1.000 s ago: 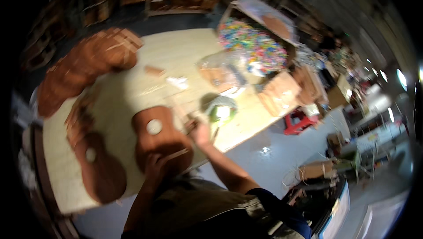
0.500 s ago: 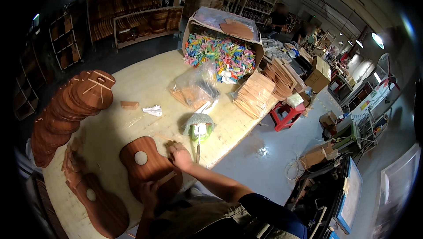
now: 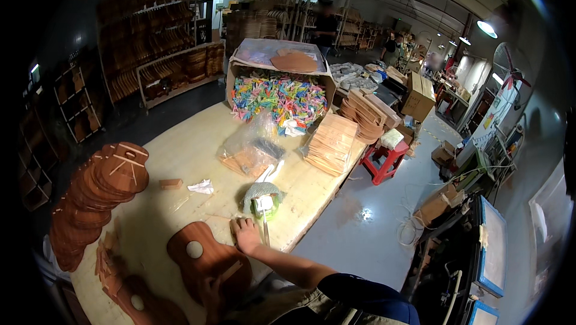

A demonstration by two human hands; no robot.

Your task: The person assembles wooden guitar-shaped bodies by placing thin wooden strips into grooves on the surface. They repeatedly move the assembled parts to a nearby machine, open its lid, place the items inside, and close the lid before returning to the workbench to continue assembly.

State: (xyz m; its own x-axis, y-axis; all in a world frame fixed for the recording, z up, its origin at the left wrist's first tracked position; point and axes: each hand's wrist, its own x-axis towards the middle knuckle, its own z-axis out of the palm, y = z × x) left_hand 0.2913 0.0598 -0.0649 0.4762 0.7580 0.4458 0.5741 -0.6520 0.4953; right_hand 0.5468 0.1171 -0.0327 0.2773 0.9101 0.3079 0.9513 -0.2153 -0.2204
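A brown guitar-shaped wooden plate [image 3: 198, 265] with a round sound hole lies on the table in front of me. A short light wood strip [image 3: 231, 271] lies across its lower part. My left hand [image 3: 210, 294] rests at the plate's near end, in shadow; its fingers are hard to make out. Beyond the plate's right edge, my right hand [image 3: 246, 238] lies on the tabletop with its fingers stretched out, by the end of a thin wood strip [image 3: 217, 216]. Just past it stands a green tub [image 3: 271, 212] under a grey wrap, with a brush [image 3: 266, 232] leaning out.
Braced wooden plates [image 3: 114, 175] are stacked at the left. A second guitar-shaped plate [image 3: 153, 310] lies near left beside loose strips [image 3: 108, 271]. Farther off are a box of colourful clips [image 3: 279, 94], a plastic bag [image 3: 252, 148], bundled wood sheets [image 3: 331, 145] and a red stool [image 3: 381, 166].
The view has tilted up, so everything sits lower in the picture. My right hand's fingers have straightened out on the table. My left hand stays by the plate.
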